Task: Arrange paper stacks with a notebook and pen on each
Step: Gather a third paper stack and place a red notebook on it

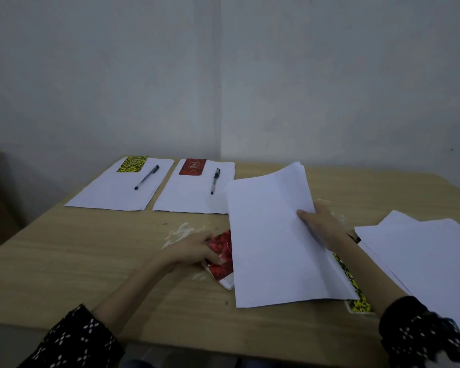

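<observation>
Two paper stacks lie at the table's far left. The left stack (117,189) carries a yellow patterned notebook (132,163) and a pen (147,177). The second stack (191,195) carries a dark red notebook (192,166) and a pen (215,180). My right hand (320,224) grips a third sheaf of white paper (274,235), held tilted over the table's middle. My left hand (194,249) grasps a red patterned notebook (223,256) half hidden under that sheaf. Another yellow patterned notebook (359,304) peeks out below the sheaf's right edge.
A loose pile of white paper (422,251) lies at the right, reaching the table's near right corner. The wooden table (77,248) has white scuff marks near its middle. Grey walls meet behind it, and a brown object stands at the far left.
</observation>
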